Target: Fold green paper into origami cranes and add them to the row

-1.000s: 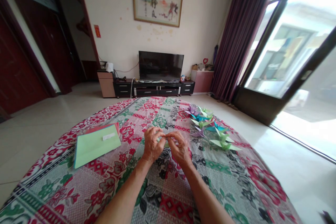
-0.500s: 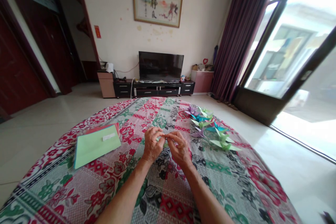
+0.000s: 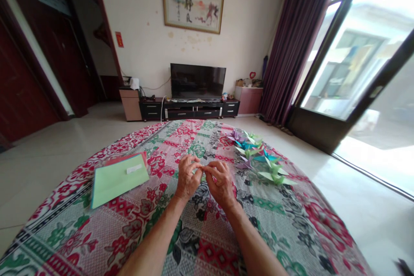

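My left hand [image 3: 188, 177] and my right hand [image 3: 221, 182] meet over the middle of the table, thumbs and fingertips pinched together. Between them is a small piece of light green folded paper [image 3: 203, 177], mostly covered by the fingers, so its shape cannot be made out. Several folded paper cranes [image 3: 276, 174] in green, blue, purple and pink stand in a cluster to the right of my hands. On the left lies a stack of coloured paper sheets [image 3: 118, 181], light green on top, with a small white strip [image 3: 133, 169] on it.
A patterned red, green and grey cloth [image 3: 207, 250] covers the round table. Beyond its far edge stand a low black cabinet [image 3: 181, 113] and a television [image 3: 198, 82]. A dark curtain [image 3: 287, 43] and a glass door [image 3: 365, 64] are on the right.
Both hands stay in nearly the same place, still pinching the paper. My right fingers have shifted very slightly against the left ones.
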### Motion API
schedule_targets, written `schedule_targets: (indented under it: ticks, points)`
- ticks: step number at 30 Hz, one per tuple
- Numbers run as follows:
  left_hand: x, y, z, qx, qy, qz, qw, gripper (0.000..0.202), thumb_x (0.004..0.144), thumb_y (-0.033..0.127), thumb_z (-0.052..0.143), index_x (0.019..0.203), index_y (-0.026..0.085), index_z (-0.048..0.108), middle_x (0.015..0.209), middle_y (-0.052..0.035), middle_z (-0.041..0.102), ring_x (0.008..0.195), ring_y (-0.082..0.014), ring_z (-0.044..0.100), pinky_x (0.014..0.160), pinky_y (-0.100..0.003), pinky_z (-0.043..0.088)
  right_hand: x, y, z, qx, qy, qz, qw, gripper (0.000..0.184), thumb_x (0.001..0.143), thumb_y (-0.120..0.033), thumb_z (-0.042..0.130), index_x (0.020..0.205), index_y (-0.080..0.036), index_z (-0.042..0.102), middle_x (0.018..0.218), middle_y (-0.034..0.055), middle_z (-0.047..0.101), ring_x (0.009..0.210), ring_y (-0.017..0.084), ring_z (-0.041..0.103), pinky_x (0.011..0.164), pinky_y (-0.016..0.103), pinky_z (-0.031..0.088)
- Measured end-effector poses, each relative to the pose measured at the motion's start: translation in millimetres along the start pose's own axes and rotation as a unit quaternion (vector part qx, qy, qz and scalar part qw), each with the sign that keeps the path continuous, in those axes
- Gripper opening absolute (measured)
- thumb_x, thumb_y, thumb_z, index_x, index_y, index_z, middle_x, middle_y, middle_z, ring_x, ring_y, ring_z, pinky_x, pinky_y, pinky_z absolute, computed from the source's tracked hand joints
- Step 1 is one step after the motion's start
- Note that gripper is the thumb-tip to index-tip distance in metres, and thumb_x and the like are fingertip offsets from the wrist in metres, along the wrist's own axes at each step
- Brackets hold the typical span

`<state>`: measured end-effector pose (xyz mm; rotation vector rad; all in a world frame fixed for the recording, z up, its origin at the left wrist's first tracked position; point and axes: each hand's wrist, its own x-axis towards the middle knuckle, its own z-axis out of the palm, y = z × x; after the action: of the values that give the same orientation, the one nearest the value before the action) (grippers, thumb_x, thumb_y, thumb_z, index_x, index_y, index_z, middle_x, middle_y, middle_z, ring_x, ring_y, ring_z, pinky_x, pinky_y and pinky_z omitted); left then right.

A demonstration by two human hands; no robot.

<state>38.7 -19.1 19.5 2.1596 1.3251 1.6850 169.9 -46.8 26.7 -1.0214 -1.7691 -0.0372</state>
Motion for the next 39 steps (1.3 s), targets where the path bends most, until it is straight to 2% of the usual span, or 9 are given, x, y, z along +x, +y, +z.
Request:
schedule_targets:
  ticks: [11,27,39]
  points:
    - [0.5,-5.7,0.3,-0.004,0.001,-0.006,1.0,0.016,0.074,0.012,0.054,0.07,0.021,0.067,0.095,-0.0041,0.059,0.106,-0.0219,0.047,0.1,-0.041,0.038,-3.1,1.5,6.6,0.007,0.01,0.008,1.0,0.023,0.085,-0.019,0.053,0.097,-0.031,0.069,0.089,0.0022,0.06,0.086,0.016,0.051,0.079,0.033,0.039]
    - [2.1,-1.2,-0.1,-0.01,0.013,-0.009,1.0,0.017,0.073,0.011,0.054,0.067,0.021,0.066,0.091,-0.0039,0.059,0.105,-0.022,0.048,0.099,-0.042,0.039,-3.0,-1.9,7.4,0.002,0.026,0.012,1.0,0.023,0.084,-0.018,0.053,0.096,-0.029,0.069,0.087,0.0022,0.06,0.085,0.016,0.052,0.079,0.033,0.038]
    - [2.1,-2.2,-2.1,0.008,-0.008,0.003,1.0,0.017,0.075,0.012,0.054,0.071,0.021,0.067,0.094,-0.0041,0.059,0.11,-0.0226,0.045,0.101,-0.042,0.036,-3.8,-0.2,8.1,-0.03,0.025,-0.001,0.999,0.022,0.084,-0.018,0.053,0.096,-0.028,0.069,0.086,0.0022,0.059,0.083,0.015,0.051,0.078,0.033,0.037]
